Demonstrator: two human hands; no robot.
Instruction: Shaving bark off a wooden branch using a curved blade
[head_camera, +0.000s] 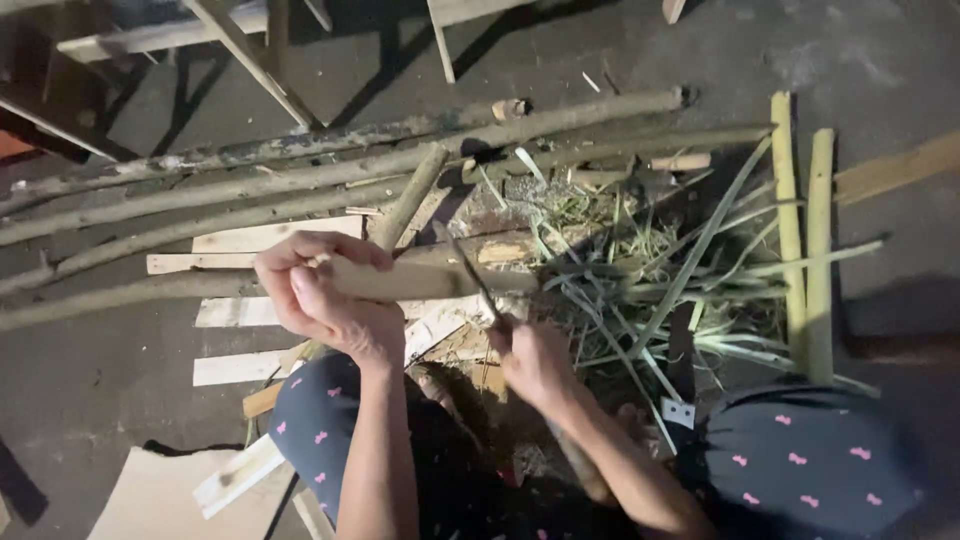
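While the left hand (320, 295) is clenched round a pale bamboo stick (410, 280) and the right hand (535, 362) grips a knife (475, 280) biting into it just beyond, a slip could nick the left fingers; long poles (300, 170) and green strips (660, 290) crowd ahead.

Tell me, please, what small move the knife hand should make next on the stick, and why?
Probably push the blade further along the stick, away from the left hand. The right hand has the edge set against the pale, already peeled wood, the left hand grips the other end, and green shavings lie beyond.
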